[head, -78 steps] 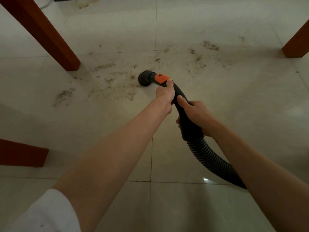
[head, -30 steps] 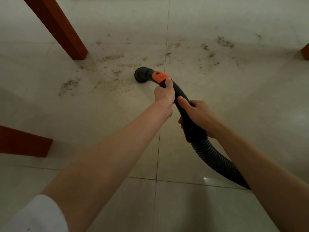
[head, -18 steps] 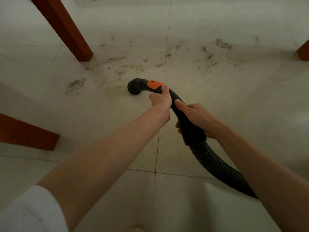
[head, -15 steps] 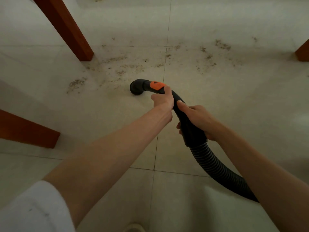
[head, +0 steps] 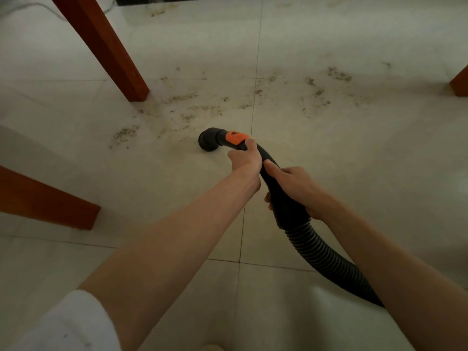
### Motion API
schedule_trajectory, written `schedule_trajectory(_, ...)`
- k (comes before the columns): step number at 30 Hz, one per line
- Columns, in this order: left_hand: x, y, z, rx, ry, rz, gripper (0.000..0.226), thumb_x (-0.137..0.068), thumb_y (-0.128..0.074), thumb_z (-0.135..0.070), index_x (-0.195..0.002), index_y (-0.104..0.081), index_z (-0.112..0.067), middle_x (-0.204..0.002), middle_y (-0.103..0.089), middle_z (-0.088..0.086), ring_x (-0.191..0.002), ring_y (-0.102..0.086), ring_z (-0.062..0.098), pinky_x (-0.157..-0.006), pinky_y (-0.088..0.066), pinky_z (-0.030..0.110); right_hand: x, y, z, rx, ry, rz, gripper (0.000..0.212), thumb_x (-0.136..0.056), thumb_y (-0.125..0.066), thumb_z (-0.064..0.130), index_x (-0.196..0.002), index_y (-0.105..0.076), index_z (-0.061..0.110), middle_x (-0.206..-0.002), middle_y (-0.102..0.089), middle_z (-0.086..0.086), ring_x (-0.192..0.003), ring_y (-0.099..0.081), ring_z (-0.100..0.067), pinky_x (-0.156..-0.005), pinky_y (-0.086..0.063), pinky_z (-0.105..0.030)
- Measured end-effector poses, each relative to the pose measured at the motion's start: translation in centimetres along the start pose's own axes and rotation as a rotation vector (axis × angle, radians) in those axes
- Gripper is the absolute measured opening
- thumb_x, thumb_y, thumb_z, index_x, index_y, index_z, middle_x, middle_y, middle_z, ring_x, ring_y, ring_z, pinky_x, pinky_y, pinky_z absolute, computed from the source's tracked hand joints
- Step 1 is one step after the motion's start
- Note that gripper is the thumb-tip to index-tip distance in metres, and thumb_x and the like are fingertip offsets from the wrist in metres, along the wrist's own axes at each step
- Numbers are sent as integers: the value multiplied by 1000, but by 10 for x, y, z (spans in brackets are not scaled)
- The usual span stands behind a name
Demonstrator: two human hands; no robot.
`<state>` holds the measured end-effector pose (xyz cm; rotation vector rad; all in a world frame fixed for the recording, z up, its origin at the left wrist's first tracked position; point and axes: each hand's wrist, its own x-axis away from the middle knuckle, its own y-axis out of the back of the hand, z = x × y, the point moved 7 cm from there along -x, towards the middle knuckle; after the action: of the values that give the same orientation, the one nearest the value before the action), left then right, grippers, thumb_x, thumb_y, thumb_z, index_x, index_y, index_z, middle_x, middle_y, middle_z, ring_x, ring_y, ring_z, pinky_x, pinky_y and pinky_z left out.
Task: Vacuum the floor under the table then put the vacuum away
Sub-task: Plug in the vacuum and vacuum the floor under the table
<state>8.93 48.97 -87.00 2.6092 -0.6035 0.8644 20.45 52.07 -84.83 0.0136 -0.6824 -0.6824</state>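
Both hands hold the vacuum wand (head: pixel 276 188), a stiff black curved tube at the centre of the frame; the left hand (head: pixel 247 160) is wrapped round it just behind the orange collar (head: pixel 235 138), the right hand (head: pixel 295 188) curled round the thicker cuff lower down, where the ribbed hose (head: pixel 326 259) begins; each grip is clamped on the tube, the two touching or nearly so. The round nozzle (head: pixel 209 142) sits low over the floor (head: pixel 354 173), left of centre; whether it touches the tiles cannot be told. Crumbs (head: pixel 192 110) lie scattered above it, from the table leg (head: pixel 111 54) in the upper left across to a second patch in the upper right, near another leg (head: pixel 459 83) at the right edge; most of the dirt looks yet to be lifted.

The wand should handle as light and rigid, so the forward hand can steer; the hose is soft and springy and will likely drag and tug sideways, so the rear hand at the cuff is well placed to take that pull. The smooth plastic may twist in a loose hold; a firm wrap suits it better than fingertips.
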Motion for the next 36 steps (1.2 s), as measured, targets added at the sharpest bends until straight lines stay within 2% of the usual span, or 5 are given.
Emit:
schedule_trajectory(15,-37,2,-10,62,-5,25,45,-98,-41,-37,-130,-37,-6,-102,-50,5,-97,-54,24,-93,-49,38,-41,-9,11,91,63,-43,50,-95,-46,48,-97,-63,2,-74,-68,-11,-60,-65,-21,-69,-57,-36)
schedule_trajectory(20,-50,-11,-23,42,-6,99,49,-97,-44,-38,-130,-43,-3,-122,-57,12,-109,-57,30,-93,-50,42,-56,0,14,126,109,-163,43,-95,-46,48,-78,-57,10,-68,-67,-8,-67,-68,-27,-74,-58,-42)
schedule_trajectory(26,-50,-28,-32,60,10,207,47,-97,-46,-36,-128,-45,0,-123,-57,16,-108,-58,32,-90,-52,46,-62,12,14,204,135,-297,41,-96,-43,49,-71,-49,16,-64,-62,-1,-62,-62,-19,-59,-49,-27)
schedule_trajectory(29,-49,-30,-34,64,6,246,42,-98,-45,-33,-122,-48,1,-121,-58,18,-108,-58,33,-91,-51,45,-62,12,12,215,157,-337,41,-95,-44,49,-70,-47,17,-65,-62,-2,-60,-61,-17,-57,-48,-27)
schedule_trajectory(36,-54,-4,-15,3,-35,84,47,-98,-43,-38,-126,-47,0,-121,-58,16,-107,-58,32,-93,-50,44,-54,-7,9,226,168,-140,39,-96,-43,46,-74,-53,15,-65,-65,-3,-59,-63,-17,-63,-53,-30)
